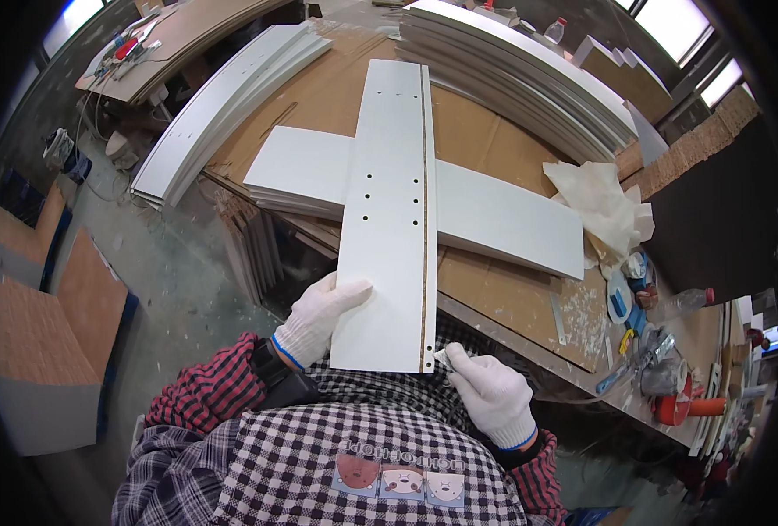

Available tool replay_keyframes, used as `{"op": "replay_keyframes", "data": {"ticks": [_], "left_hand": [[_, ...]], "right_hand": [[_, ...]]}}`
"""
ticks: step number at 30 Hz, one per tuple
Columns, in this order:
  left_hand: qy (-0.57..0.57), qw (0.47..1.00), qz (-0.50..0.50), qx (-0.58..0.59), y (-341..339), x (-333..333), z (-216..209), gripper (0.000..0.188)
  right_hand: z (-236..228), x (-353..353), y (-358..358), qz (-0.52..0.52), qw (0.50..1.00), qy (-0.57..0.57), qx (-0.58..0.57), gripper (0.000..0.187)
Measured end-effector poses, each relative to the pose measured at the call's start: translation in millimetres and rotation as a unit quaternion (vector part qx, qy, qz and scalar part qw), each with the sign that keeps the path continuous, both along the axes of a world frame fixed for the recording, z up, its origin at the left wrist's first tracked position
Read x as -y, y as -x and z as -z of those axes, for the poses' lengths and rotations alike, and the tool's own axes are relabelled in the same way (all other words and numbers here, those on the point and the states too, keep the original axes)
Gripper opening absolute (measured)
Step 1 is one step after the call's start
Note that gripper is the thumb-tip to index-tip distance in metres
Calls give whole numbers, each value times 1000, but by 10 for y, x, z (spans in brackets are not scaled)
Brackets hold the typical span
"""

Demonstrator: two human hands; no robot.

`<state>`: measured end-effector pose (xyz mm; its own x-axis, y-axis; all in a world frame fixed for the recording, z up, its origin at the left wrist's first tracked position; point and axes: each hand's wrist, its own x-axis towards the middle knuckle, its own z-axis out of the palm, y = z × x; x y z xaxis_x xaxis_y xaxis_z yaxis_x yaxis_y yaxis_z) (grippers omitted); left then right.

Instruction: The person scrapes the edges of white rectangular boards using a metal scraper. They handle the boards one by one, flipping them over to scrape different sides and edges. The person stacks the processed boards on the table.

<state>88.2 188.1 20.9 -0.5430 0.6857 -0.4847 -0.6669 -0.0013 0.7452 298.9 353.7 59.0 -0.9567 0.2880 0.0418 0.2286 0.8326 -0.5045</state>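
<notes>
White panel [390,245], white gloves [498,399], black-white checked apron [297,469]

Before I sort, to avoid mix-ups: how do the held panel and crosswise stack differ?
The held panel runs up the picture; the crosswise stack runs left to right. The held panel shows dark holes and a brown line; the stack's visible top shows neither. The held panel looks single; the stack has several layers. Both are white.

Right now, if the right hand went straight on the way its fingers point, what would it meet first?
Probably the white drilled board, at its lower right edge; whether the right hand already touches it is unclear.
</notes>
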Motion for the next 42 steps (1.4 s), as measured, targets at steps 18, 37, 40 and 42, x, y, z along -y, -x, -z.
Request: {"op": "replay_keyframes", "data": {"ticks": [18, 37, 40, 42], "left_hand": [[-1, 1000, -4, -11, -26, 14, 7, 40], [-3, 1000, 0, -16, -29, 7, -11, 42], [3, 1000, -3, -11, -28, 3, -9, 42], [2, 1000, -3, -13, -26, 2, -7, 42]], "right_hand": [[-80, 13, -14, -33, 994, -97, -24, 40], [69, -10, 65, -20, 982, -66, -173, 30], [18, -13, 112, -48, 985, -83, -145, 27], [75, -40, 148, -74, 980, -80, -167, 25]]}}
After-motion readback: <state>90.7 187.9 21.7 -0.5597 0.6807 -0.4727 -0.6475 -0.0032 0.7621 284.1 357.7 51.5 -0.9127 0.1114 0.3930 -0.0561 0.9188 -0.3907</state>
